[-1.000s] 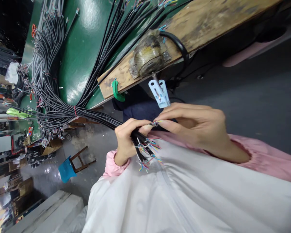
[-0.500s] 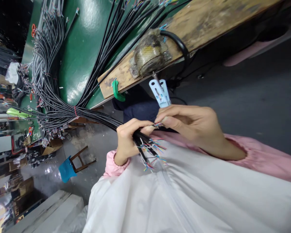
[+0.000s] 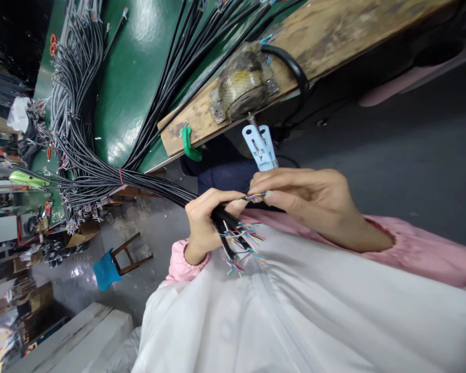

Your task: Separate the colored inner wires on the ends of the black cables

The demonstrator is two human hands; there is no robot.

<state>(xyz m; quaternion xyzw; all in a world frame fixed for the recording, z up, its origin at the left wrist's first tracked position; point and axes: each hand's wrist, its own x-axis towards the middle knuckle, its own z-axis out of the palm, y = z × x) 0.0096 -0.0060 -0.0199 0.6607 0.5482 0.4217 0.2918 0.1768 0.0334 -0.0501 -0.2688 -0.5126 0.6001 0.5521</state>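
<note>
My left hand (image 3: 207, 220) is closed round a bundle of black cables (image 3: 163, 189), whose stripped ends fan out over my lap as thin coloured wires (image 3: 252, 233). One cable end is pinched between its thumb and forefinger. Just to the right, the thumb and forefinger of my right hand (image 3: 306, 199) pinch the coloured wires of that cable end. Behind my right fingers a light blue clip (image 3: 260, 147) hangs at the tip of a small motor-like device (image 3: 243, 85) fixed to the wooden board.
The green table (image 3: 120, 93) carries more cable bundles, with a red tie (image 3: 120, 175) round one. A green clamp (image 3: 189, 143) sits on the wooden board (image 3: 334, 31). A stool with a blue seat (image 3: 107, 269) stands on the floor at lower left.
My right thumb has shifted slightly right along the pinched wires, and more of their coloured length shows between my hands. My left hand keeps its hold on the bundle.
</note>
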